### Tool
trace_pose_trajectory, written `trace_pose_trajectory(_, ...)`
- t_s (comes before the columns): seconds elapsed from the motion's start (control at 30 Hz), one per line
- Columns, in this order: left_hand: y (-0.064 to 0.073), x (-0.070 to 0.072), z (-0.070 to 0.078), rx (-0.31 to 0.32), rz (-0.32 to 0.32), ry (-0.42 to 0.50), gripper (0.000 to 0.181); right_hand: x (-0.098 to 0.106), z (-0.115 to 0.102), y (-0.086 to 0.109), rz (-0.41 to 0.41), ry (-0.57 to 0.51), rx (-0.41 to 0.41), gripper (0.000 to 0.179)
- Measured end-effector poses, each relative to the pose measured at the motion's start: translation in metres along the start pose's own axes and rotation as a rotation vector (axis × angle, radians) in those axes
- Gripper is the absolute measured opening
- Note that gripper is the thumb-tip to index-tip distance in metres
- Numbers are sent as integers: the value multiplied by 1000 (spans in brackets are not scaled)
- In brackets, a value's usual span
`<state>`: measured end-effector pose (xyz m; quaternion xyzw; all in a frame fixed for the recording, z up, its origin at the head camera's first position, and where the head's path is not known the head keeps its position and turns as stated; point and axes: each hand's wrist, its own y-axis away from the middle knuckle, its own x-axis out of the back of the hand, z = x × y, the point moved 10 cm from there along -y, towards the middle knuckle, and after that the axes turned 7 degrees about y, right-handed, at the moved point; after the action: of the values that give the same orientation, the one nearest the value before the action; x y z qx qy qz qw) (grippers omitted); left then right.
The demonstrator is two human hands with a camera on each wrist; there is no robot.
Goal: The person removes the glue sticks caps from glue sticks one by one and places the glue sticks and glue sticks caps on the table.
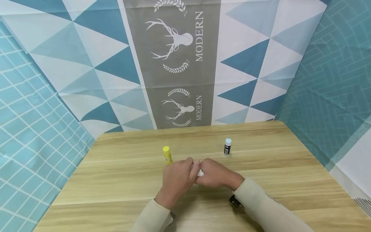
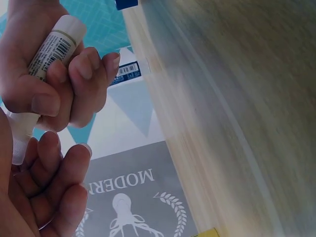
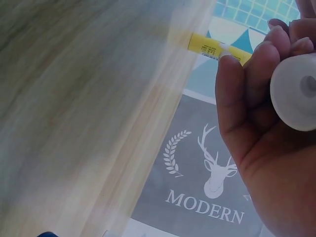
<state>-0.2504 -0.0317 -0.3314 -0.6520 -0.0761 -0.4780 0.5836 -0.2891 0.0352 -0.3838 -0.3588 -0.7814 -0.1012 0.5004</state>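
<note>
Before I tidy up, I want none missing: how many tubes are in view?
3: a yellow tube standing beyond the left hand, a dark-labelled tube standing beyond the right hand, and a white tube in that hand's grip. More may hide behind the sleeves.

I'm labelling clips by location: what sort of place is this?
Likely a makeshift indoor workspace: a wooden table, a creased patterned sheet behind it, and a yellow tube standing on top.

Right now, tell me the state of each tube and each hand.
White tube: held in both hands; whether capped, unclear.
Yellow tube: standing upright on the table.
Dark-labelled tube: standing upright, pale top on.
Left hand: gripping the white tube's narrow end.
Right hand: gripping the white tube's barrel.
</note>
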Motion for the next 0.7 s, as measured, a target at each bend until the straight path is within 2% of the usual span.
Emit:
trace_pose_trajectory(0.23, 1, -5, -2, 9, -21, -2, 44, -1, 1, 1, -12, -2, -3, 16)
trace_pose_trajectory(0.5, 1, -5, -1, 8, -21, 1, 45, -1, 0, 2, -15, 12, 14, 16)
trace_pose_trajectory(0.7, 2, -4, -3, 30, -41, 22, 45, 0, 0, 1, -14, 17, 18, 14)
